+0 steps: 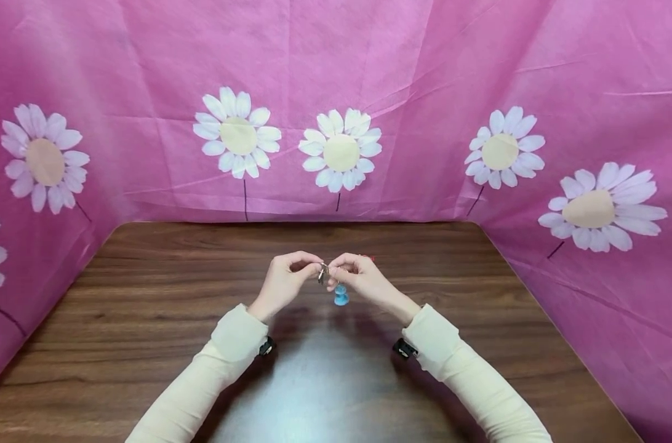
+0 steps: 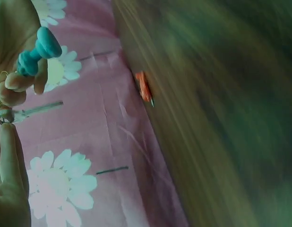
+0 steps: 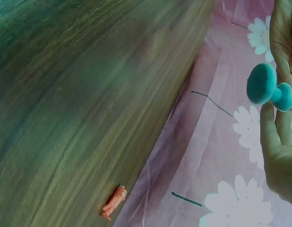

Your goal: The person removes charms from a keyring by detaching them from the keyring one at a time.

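Note:
Over the middle of the table, my two hands meet at a small metal ring with a key hanging from it. My left hand pinches the metal piece between thumb and fingertips. On the other side, my right hand grips the keyring. A blue spool-shaped charm dangles below the right fingers; in the left wrist view the charm shows two rounded ends and a narrow waist. The key sticks out between the hands there. Fingers partly hide the ring.
A small orange-red object lies on the wooden table beyond my right hand, near the far edge. Pink cloth printed with white daisies surrounds the table at the back and both sides.

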Tool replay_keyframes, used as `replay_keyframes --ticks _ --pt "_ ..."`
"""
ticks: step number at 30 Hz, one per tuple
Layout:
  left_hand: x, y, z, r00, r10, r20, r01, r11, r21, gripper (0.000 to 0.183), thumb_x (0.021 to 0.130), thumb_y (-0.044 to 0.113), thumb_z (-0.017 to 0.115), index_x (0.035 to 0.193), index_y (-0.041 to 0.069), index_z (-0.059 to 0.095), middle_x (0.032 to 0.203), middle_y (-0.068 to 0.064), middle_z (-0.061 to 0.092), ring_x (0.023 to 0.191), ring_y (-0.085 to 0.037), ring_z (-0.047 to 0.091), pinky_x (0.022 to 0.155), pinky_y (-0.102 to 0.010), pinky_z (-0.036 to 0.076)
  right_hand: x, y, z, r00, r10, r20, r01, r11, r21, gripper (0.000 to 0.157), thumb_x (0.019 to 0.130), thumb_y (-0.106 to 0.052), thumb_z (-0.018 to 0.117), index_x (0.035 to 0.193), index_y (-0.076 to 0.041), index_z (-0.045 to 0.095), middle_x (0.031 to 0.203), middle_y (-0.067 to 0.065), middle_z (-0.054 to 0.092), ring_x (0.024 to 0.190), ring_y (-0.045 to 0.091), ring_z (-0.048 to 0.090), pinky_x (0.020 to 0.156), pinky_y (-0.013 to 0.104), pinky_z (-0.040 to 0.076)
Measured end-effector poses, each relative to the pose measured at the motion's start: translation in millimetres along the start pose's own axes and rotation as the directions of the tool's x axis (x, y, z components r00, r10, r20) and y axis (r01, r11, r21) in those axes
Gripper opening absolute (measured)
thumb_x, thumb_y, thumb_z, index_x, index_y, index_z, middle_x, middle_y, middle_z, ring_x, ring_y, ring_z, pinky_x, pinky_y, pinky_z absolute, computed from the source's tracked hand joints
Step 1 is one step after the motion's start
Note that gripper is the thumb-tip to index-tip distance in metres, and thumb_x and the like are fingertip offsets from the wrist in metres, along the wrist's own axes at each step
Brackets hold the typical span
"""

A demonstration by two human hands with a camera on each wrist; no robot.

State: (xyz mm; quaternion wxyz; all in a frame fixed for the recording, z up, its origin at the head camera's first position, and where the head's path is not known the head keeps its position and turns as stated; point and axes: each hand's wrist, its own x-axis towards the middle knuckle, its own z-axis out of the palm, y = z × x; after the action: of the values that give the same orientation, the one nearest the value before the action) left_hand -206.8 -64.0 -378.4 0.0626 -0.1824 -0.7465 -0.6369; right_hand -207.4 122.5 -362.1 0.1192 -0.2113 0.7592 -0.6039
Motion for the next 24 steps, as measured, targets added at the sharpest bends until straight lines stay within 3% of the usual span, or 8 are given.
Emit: replay_keyframes --ticks 3,7,10,12,16,20,22,24 --pt "1.2 1.8 1.0 0.996 -0.085 0.027 0.089 0.977 -0.193 0.014 0.084 0.004 0.062 0.094 -0.007 0.064 0.082 -0.005 0.068 0.075 -0.007 0.064 0.074 -0.028 0.056 0 -7 0.3 1.000 -0.016 -0.024 0.014 0.997 -0.079 0.013 0.088 -0.004 0.057 0.096 0.006 0.061 0.072 0.010 0.066 0.067 0.012 0.064 0.058 0.023 0.051" --pt "1.1 1.6 2.7 0.979 -0.189 0.073 0.202 0.892 -0.404 0.006 0.086 0.000 0.059 0.090 0.001 0.063 0.081 0.003 0.066 0.078 -0.007 0.065 0.079 -0.026 0.054 -3 -20 2.2 0.997 -0.038 -0.067 0.027 0.987 -0.161 0.011 0.085 -0.004 0.061 0.092 0.004 0.064 0.073 0.018 0.066 0.067 0.020 0.063 0.056 0.022 0.049" --pt "0.5 0.0 3.2 0.968 -0.225 0.112 0.251 0.833 -0.493 0.014 0.087 0.000 0.057 0.085 0.011 0.064 0.084 0.003 0.066 0.081 -0.007 0.064 0.082 -0.024 0.053 -4 -24 3.5 0.994 -0.039 -0.100 0.022 0.986 -0.164 0.011 0.085 -0.004 0.062 0.092 0.004 0.065 0.073 0.019 0.066 0.066 0.019 0.063 0.058 0.025 0.051" --pt "-0.1 -0.8 2.7 0.964 -0.234 0.127 0.266 0.818 -0.509 0.015 0.088 -0.001 0.056 0.085 0.012 0.064 0.084 0.003 0.066 0.081 -0.007 0.063 0.082 -0.023 0.052 -4 -23 4.5 0.993 -0.005 -0.116 -0.009 0.992 -0.125 0.012 0.085 -0.003 0.061 0.092 0.005 0.064 0.073 0.018 0.066 0.066 0.017 0.063 0.060 0.029 0.054" --pt "-1.4 -0.4 1.5 0.970 -0.221 0.105 0.245 0.884 -0.397 0.007 0.086 0.002 0.060 0.092 0.003 0.064 0.083 0.003 0.067 0.080 -0.007 0.063 0.080 -0.025 0.053 -2 -18 3.7 0.989 0.049 -0.136 -0.062 0.994 -0.093 0.012 0.084 -0.004 0.061 0.091 0.005 0.064 0.072 0.011 0.066 0.064 0.010 0.061 0.060 0.032 0.055" --pt "-2.1 2.7 1.7 0.989 -0.140 0.055 0.147 0.978 -0.147 0.015 0.083 0.005 0.064 0.096 -0.002 0.065 0.086 -0.004 0.069 0.078 -0.007 0.064 0.076 -0.028 0.054 -1 -17 1.8 0.989 0.028 -0.143 -0.057 0.977 -0.206 0.010 0.083 -0.006 0.062 0.088 0.001 0.066 0.071 0.014 0.066 0.063 0.012 0.061 0.056 0.026 0.051" --pt "-2.5 4.0 2.2 0.997 -0.064 0.044 0.064 0.998 0.004 0.014 0.082 0.006 0.066 0.095 -0.001 0.067 0.087 -0.008 0.070 0.077 -0.009 0.065 0.073 -0.027 0.054 -1 -17 0.7 0.988 0.035 -0.151 -0.074 0.962 -0.261 0.008 0.083 -0.007 0.062 0.087 -0.002 0.067 0.070 0.013 0.066 0.062 0.013 0.061 0.055 0.025 0.049" --pt "-2.8 5.6 3.0 0.998 0.039 0.039 -0.044 0.987 0.155 0.012 0.081 0.006 0.068 0.092 0.003 0.069 0.087 -0.007 0.070 0.077 -0.010 0.066 0.071 -0.024 0.054 0 -16 0.2 0.987 0.049 -0.153 -0.093 0.951 -0.297 0.008 0.083 -0.009 0.063 0.086 -0.004 0.068 0.070 0.012 0.067 0.061 0.012 0.062 0.056 0.024 0.049"
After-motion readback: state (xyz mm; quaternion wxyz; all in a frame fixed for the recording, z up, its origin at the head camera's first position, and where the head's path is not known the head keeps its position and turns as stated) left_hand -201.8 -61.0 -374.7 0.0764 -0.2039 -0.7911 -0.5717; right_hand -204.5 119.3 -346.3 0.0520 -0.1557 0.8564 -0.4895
